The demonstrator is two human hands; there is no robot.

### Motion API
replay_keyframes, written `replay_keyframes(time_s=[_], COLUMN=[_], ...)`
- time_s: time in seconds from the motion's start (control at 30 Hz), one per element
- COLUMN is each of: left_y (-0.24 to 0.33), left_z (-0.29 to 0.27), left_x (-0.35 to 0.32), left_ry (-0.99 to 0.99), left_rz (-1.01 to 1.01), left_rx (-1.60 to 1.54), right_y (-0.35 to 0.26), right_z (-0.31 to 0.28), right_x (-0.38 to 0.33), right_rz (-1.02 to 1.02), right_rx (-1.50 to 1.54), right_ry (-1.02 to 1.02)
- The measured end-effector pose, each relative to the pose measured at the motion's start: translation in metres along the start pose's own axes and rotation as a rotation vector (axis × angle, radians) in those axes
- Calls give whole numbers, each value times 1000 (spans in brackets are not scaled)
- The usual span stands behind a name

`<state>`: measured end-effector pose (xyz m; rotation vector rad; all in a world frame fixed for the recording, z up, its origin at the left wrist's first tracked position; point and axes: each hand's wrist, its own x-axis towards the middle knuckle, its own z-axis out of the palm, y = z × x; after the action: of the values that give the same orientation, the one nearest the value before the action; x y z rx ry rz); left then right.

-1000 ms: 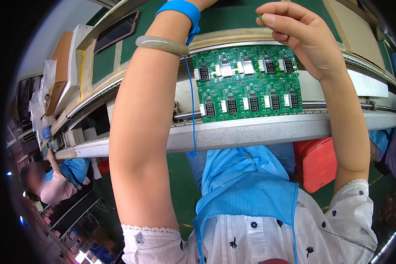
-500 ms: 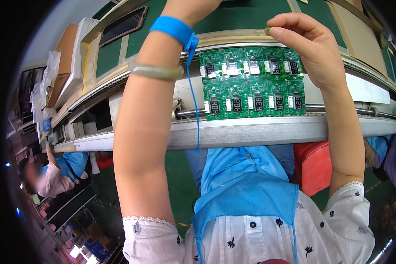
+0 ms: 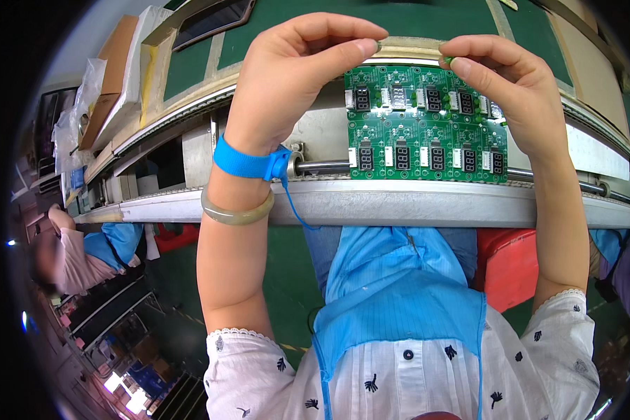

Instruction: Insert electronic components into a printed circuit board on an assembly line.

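Note:
My left hand [image 3: 290,73] hovers above the far left corner of a green circuit board panel [image 3: 416,124], thumb and forefinger pinched on a tiny dark green piece that is hard to make out. My right hand [image 3: 521,87] is over the panel's far right part, its thumb and forefinger closed on a small green component [image 3: 449,61]. The panel has two rows of like boards, each with a black digit display [image 3: 402,157] and a white connector [image 3: 388,156]. Small green parts stand on the far row. My right hand hides some of its right end.
The panel lies across a conveyor with a metal front rail [image 3: 399,203] and a steel rod [image 3: 322,167]. Beyond is a green work surface [image 3: 399,17] with a phone [image 3: 213,22]. A cardboard box [image 3: 112,77] stands left. Other people [image 3: 70,262] sit left and right.
My left hand has come back from the far side to above the panel, near my right hand. My right hand stays pinched on the green component. The view has shifted slightly.

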<state>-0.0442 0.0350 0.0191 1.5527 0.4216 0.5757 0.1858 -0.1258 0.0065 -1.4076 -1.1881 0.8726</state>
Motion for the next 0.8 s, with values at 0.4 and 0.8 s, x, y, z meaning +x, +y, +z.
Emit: replay_keyframes(time_s=[0.4, 0.8], left_y=[-8, 2], left_z=[-3, 0], left_x=[-21, -27], left_ry=[9, 116], left_rz=[-67, -248], left_rx=[24, -218], right_y=[-8, -10], right_z=[19, 46], right_x=[-10, -16], right_rz=[41, -421], right_rx=[-107, -807], right_ry=[-82, -76])
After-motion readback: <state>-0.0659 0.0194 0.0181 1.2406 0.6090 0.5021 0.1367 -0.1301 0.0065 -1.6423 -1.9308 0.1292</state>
